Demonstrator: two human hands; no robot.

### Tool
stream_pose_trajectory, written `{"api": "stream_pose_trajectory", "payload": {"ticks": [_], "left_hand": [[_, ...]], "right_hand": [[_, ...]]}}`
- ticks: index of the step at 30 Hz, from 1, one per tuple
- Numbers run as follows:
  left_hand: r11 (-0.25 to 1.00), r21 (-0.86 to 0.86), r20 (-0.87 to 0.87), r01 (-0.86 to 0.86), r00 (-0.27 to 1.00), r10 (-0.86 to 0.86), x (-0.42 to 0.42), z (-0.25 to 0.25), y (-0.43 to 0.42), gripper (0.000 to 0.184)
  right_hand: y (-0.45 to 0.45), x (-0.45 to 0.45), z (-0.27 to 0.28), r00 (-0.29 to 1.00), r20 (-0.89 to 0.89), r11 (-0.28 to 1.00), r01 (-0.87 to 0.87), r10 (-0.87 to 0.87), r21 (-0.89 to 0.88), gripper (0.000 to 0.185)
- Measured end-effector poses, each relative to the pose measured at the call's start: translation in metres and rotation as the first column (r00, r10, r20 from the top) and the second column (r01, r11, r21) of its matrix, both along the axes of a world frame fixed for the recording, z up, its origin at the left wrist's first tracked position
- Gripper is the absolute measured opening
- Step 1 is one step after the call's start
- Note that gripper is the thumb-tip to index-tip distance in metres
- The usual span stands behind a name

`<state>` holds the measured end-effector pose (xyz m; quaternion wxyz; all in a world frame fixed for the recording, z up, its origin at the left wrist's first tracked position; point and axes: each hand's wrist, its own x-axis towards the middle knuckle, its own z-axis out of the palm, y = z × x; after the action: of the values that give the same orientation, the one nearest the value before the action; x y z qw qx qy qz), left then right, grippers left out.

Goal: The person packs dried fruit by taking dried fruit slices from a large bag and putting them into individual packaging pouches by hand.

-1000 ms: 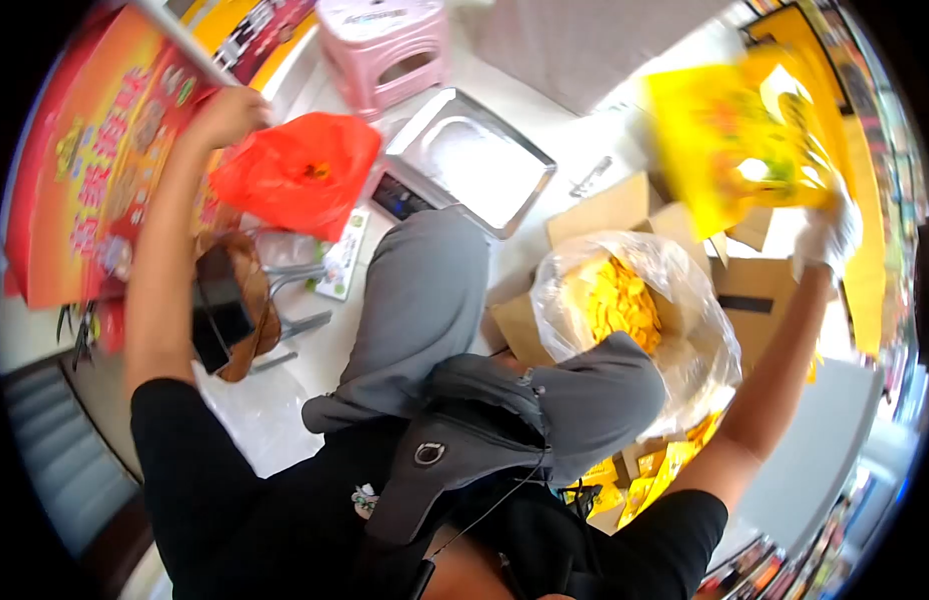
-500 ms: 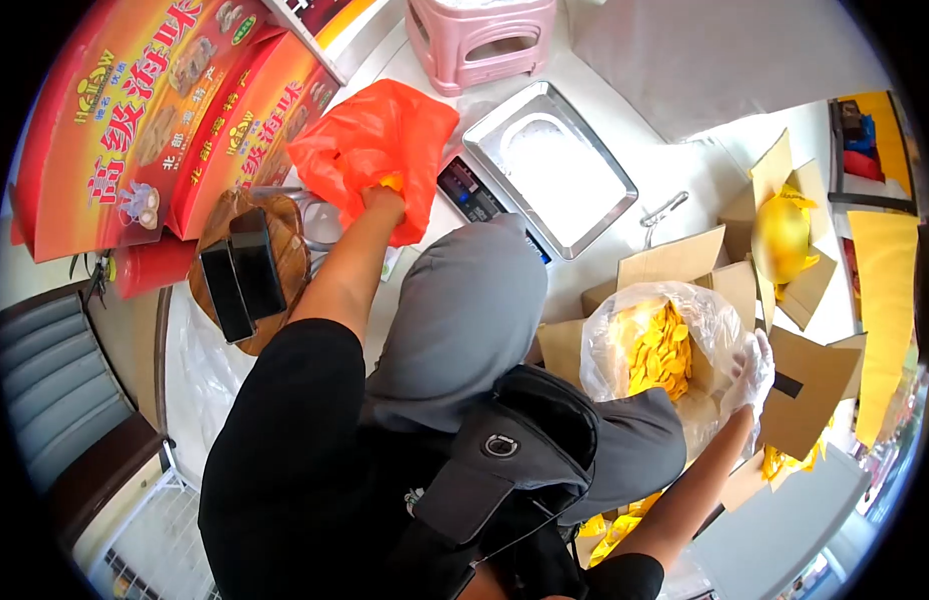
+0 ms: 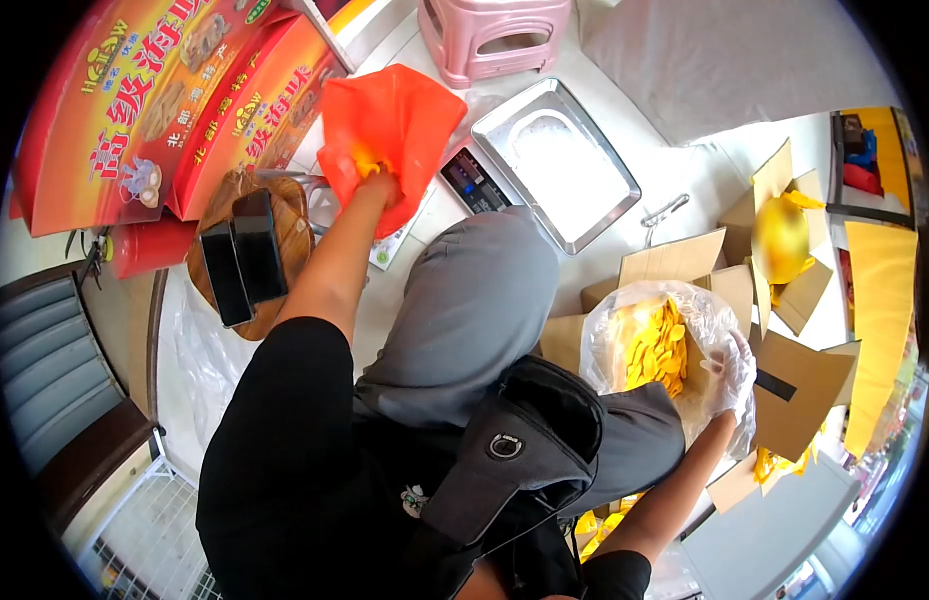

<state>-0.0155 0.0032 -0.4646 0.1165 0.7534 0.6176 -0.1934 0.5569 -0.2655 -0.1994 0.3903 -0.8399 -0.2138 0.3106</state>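
Note:
My left hand (image 3: 382, 187), bare, is closed at the edge of a red plastic bag (image 3: 415, 115); its fingertips are partly hidden. Something yellow (image 3: 368, 162) shows in the bag just beyond the fingers, too blurred to make out. My right hand (image 3: 731, 378) wears a clear glove and grips the side of a clear plastic bag (image 3: 605, 335). This bag lines an open cardboard box, and yellow slices that look like dried fruit (image 3: 657, 345) lie inside it.
A scale with a metal tray (image 3: 620, 205) stands ahead, near a pink stool (image 3: 495, 40). Two dark phones (image 3: 257, 245) lean on a wooden stand at left, below red gift boxes (image 3: 250, 120). Another carton with a yellow bag (image 3: 782, 238) stands at right.
My left hand and the red bag have shifted slightly up and right, and the bag's shape has changed. My gloved right hand has moved a little left along the clear bag.

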Motion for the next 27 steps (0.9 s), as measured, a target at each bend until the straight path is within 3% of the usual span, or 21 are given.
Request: {"api": "stream_pose_trajectory", "payload": {"ticks": [2, 5, 6, 13, 17, 20, 24, 27], "left_hand": [[0.95, -0.301, -0.069, 0.085, 0.991, -0.111, -0.005, -0.01, -0.001, 0.027], [0.966, -0.25, -0.125, -0.072, 0.991, 0.042, -0.013, -0.019, -0.007, 0.029], [0.968, -0.224, -0.122, -0.117, 0.988, 0.091, -0.01, -0.021, -0.003, 0.028], [0.971, -0.041, -0.15, -0.234, 0.963, 0.225, 0.017, -0.005, 0.006, 0.026], [0.97, -0.179, -0.168, -0.164, 0.977, 0.134, 0.01, -0.021, -0.001, 0.024], [0.976, -0.213, -0.126, -0.052, 0.992, 0.025, 0.011, -0.016, 0.001, 0.023], [0.999, -0.023, -0.138, 0.037, 0.99, -0.04, 0.017, 0.052, 0.034, 0.022], [0.983, 0.183, -0.126, -0.025, 0.991, 0.049, -0.001, 0.136, 0.048, 0.022]], "right_hand": [[-0.005, 0.003, -0.003, 1.0, -0.002, 1.0, -0.002, 0.002, 0.007, 0.033], [-0.011, 0.004, -0.006, 0.997, 0.004, 0.997, -0.076, 0.076, 0.02, 0.035], [-0.009, 0.001, -0.005, 1.0, 0.006, 1.0, -0.017, 0.017, 0.02, 0.038], [-0.013, -0.013, 0.0, 1.0, -0.012, 0.999, 0.002, -0.001, 0.047, 0.04], [-0.027, 0.002, -0.005, 0.999, -0.004, 0.998, -0.051, 0.051, 0.042, 0.044], [-0.029, 0.007, -0.001, 1.0, -0.03, 0.999, 0.008, -0.006, 0.05, 0.045], [-0.029, -0.001, 0.006, 0.999, -0.037, 0.998, 0.018, -0.016, 0.067, 0.044], [-0.02, -0.009, 0.015, 0.998, -0.017, 0.988, -0.053, 0.056, 0.147, 0.041]]}}
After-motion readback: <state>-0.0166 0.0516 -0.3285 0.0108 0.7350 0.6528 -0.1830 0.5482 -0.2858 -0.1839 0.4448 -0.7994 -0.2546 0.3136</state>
